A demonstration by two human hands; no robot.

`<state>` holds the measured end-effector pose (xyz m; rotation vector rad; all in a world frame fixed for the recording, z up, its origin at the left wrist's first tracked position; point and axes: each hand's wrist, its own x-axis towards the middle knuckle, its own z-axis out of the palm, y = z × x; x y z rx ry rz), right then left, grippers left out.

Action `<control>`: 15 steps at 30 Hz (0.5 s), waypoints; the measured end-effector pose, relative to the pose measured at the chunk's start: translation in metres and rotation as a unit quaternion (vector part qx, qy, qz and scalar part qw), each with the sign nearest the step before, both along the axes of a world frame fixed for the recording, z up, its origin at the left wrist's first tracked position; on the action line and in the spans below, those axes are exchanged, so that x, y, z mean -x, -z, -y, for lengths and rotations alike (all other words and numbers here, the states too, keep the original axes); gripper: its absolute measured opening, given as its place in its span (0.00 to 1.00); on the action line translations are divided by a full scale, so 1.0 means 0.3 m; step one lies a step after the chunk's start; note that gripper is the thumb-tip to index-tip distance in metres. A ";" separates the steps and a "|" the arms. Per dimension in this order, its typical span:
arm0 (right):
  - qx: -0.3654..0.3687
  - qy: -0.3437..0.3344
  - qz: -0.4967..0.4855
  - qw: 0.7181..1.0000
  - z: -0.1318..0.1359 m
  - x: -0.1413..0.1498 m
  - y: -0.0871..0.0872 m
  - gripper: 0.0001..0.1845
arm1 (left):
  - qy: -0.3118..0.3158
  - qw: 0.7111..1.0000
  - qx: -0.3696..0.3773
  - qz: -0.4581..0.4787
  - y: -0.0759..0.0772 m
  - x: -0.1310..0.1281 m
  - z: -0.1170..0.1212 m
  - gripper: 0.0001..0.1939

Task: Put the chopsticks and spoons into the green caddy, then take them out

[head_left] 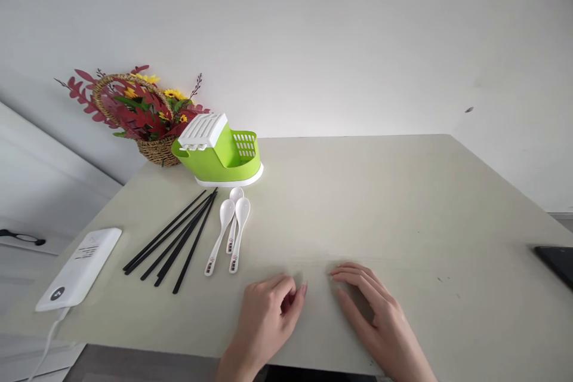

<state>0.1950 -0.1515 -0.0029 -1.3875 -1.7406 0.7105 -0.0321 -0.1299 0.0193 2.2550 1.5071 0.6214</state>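
My left hand (267,316) rests near the front edge of the table with its fingers curled in and the thumb alongside; nothing shows in it. To its right lies my right hand (380,316), fingers stretched out with the thumb apart, holding nothing. Three white spoons (242,215) lie close together beyond my left hand, bowls pointing away from me. Beside them, several black chopsticks (179,248) fan out, their far ends bunched. Behind the spoons stands a green utensil holder (210,164) with a white slatted lid and an open side basket.
A wicker basket (156,152) of red and yellow flowers stands at the back left, against the wall. On the left edge lies a white power bank-like device (80,271) with a cable. A dark flat object (557,262) sits at the table's (403,203) right edge.
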 end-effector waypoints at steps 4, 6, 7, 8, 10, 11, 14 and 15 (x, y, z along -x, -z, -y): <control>-0.006 -0.011 0.002 1.000 -0.001 -0.003 0.009 0.09 | -0.004 1.000 0.008 0.002 -0.004 -0.001 0.001 0.22; -0.003 -0.013 0.000 1.000 -0.002 -0.005 0.010 0.09 | -0.004 1.000 0.012 0.002 -0.004 -0.001 0.001 0.22; 0.001 -0.011 -0.002 1.000 -0.003 -0.006 0.010 0.09 | -0.004 1.000 0.013 0.002 -0.004 -0.001 0.001 0.22; 0.005 -0.010 -0.004 1.000 -0.004 -0.007 0.008 0.09 | -0.005 1.000 0.013 0.002 -0.003 0.000 0.000 0.22; 0.004 -0.012 -0.006 1.000 -0.006 -0.006 0.005 0.09 | -0.006 1.000 0.013 0.001 -0.001 0.000 0.000 0.22; 0.003 -0.015 -0.006 1.000 -0.007 -0.006 0.004 0.09 | -0.005 1.000 0.012 0.000 -0.001 0.000 -0.001 0.22; 0.002 -0.014 -0.011 1.000 -0.006 -0.003 -0.002 0.09 | -0.003 1.000 0.006 -0.003 -0.001 0.000 -0.001 0.21; 0.005 -0.012 -0.014 1.000 -0.005 -0.001 -0.003 0.09 | -0.003 1.000 0.004 -0.003 -0.003 0.000 -0.001 0.22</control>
